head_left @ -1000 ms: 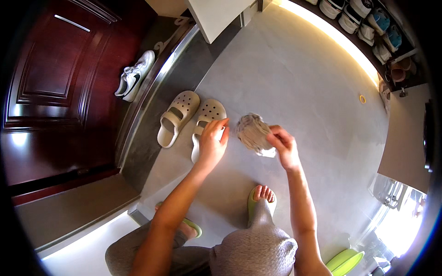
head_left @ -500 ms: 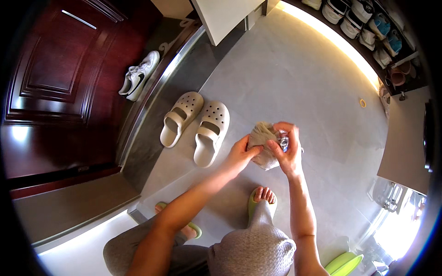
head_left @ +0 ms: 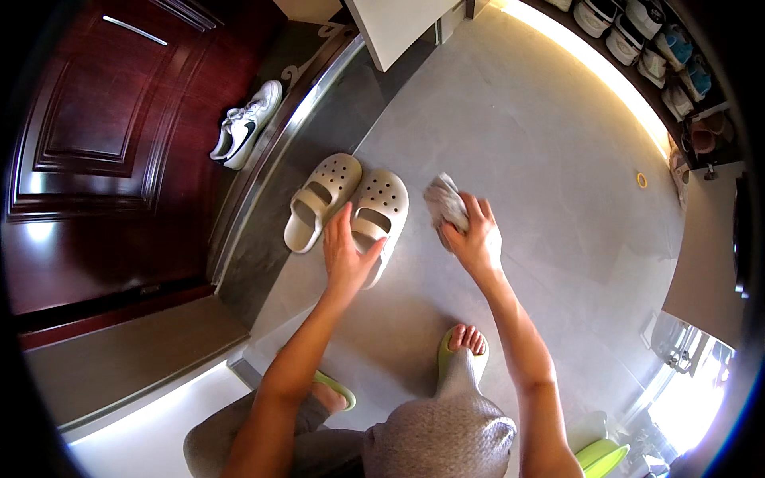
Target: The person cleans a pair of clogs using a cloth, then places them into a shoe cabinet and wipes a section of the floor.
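Two beige perforated clogs lie side by side on the grey floor tiles. My left hand [head_left: 347,253] rests on the heel end of the right clog [head_left: 381,209], fingers closed around its strap. The left clog [head_left: 320,195] lies untouched beside it. My right hand [head_left: 476,237] grips a crumpled grey cloth [head_left: 445,201], held just right of the clogs, close to the floor. I am crouched, with my feet in green slippers [head_left: 456,355] below my arms.
A pair of white sneakers [head_left: 244,124] sits on the dark strip by the dark red door [head_left: 103,143]. A lit shoe rack [head_left: 677,72] with several pairs runs along the upper right. A small yellow ring [head_left: 642,180] lies on the tiles.
Both hands were together on the cloth half a second ago. My left hand has gone back to the right clog while the right hand keeps the cloth, now bunched tighter.
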Motion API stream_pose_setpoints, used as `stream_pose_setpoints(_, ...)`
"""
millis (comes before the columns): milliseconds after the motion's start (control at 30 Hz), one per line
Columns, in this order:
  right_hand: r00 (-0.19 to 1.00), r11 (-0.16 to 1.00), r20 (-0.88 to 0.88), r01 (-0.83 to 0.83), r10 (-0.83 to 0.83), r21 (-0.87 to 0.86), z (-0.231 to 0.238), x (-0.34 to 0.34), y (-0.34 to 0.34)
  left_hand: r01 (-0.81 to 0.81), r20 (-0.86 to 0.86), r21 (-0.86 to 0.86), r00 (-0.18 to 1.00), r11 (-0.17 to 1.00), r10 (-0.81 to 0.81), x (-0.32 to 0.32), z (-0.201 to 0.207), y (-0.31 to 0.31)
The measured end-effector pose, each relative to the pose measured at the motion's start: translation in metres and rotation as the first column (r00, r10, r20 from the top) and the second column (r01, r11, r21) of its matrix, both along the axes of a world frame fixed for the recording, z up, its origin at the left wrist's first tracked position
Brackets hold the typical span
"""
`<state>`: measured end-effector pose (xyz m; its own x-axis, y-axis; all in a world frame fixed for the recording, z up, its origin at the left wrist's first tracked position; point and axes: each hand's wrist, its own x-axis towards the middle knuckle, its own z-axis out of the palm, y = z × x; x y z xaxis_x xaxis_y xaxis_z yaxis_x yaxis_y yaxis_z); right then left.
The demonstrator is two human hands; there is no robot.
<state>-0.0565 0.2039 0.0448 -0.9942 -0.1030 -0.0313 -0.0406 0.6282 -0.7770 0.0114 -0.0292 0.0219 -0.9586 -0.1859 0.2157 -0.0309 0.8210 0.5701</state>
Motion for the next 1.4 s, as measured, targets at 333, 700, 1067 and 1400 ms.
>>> stream_pose_setpoints(333,0.881,0.946,-0.356,-0.253,0.311,0.202,-0.082,-0.053,-0.083,-0.017,0.072,0.123,0.997,0.992,0.008,0.013,-0.045,0.006)
stream_pose_setpoints(700,0.96,0.974,-0.186,-0.223,0.211,-0.046,-0.062,0.0,-0.065,-0.027,0.009,0.105,1.0,0.994,0.027,0.018,-0.059,0.007)
stream_pose_setpoints(1067,0.956,0.954,0.003,-0.294,0.294,0.062,-0.072,0.078,-0.047,-0.055,0.067,0.229,0.997,0.972,0.04,0.019,-0.05,0.01)
stream_pose_setpoints(1400,0.934,0.96,-0.269,-0.266,0.236,-0.083,0.006,0.013,-0.06,-0.448,0.458,0.845,0.888,0.293,0.039,0.038,-0.043,0.007)
